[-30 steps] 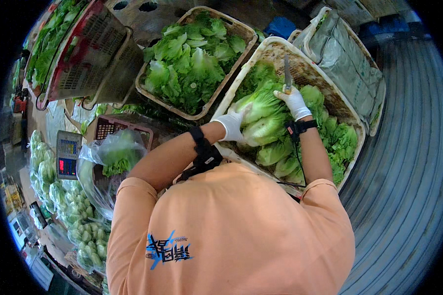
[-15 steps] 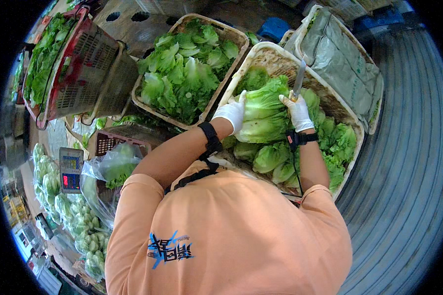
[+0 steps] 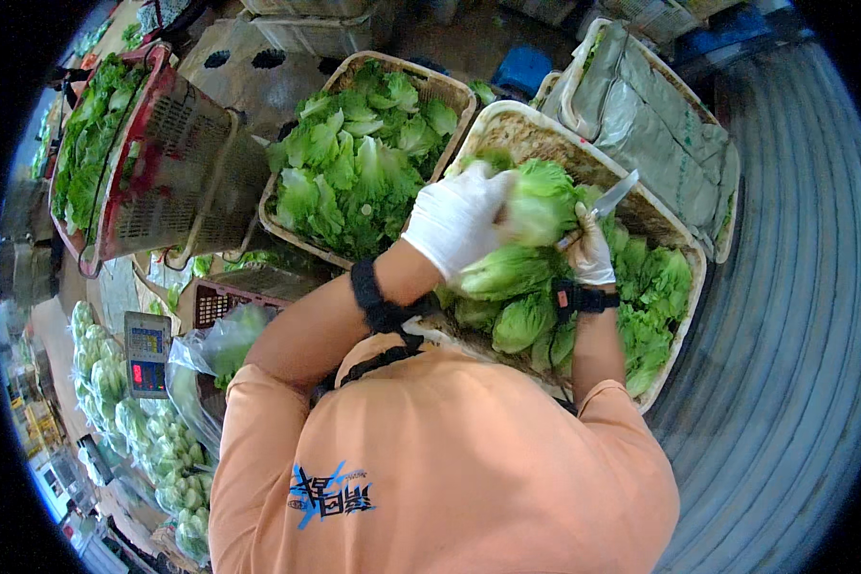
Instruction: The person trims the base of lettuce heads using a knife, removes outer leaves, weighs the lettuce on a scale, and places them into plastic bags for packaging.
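Observation:
My left hand (image 3: 461, 218), in a white glove, curls against the left side of a green lettuce head (image 3: 541, 203); its fingertips are blurred by motion. On the other side of that head, my gloved right hand (image 3: 591, 253) grips a knife (image 3: 614, 195), whose blade points up and to the right. The right fingers also sit close against the lettuce. Both hands are over a dirty white crate (image 3: 536, 122) with several more lettuce heads (image 3: 524, 316) inside. The underside of the held head is hidden.
Loose leaves (image 3: 364, 158) fill a crate to the left. A red crate (image 3: 124, 182) of greens stands farther left, near a scale (image 3: 147, 354) and bagged vegetables (image 3: 163, 430). Grey-green sheeting (image 3: 655, 120) covers a crate behind right. Corrugated metal (image 3: 784, 258) runs along the right.
My left hand has risen and turned over, its back now upward. The lettuce head has been turned and appears more compact. The knife blade has tipped from upright toward the right.

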`<state>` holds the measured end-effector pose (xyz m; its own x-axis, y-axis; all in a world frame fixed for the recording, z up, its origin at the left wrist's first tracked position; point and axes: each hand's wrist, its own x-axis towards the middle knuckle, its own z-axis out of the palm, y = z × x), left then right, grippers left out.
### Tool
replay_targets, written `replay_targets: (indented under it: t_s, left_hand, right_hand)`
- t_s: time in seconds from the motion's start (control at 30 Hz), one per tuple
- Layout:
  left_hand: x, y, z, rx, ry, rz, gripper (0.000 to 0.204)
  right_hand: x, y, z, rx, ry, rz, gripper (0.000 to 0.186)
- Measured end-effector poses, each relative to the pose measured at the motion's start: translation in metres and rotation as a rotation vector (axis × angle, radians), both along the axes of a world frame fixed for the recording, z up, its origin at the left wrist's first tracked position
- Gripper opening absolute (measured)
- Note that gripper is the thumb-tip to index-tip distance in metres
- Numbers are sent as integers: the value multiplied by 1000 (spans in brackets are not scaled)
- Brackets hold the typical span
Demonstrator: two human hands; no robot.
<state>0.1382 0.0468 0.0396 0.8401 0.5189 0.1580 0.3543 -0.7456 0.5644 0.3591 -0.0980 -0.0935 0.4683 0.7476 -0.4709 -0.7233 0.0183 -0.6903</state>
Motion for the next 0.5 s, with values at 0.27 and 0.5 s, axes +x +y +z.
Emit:
replay_targets:
  t_s: [0.27,0.5]
  left_hand:
    - [-78,15,6,-295,-397,-114,124]
    - [-162,9,-34,-1440,-860,186,81]
  right_hand:
    - [-105,26,61,173,387,300,37]
    - [-137,25,86,-239,-449,810,31]
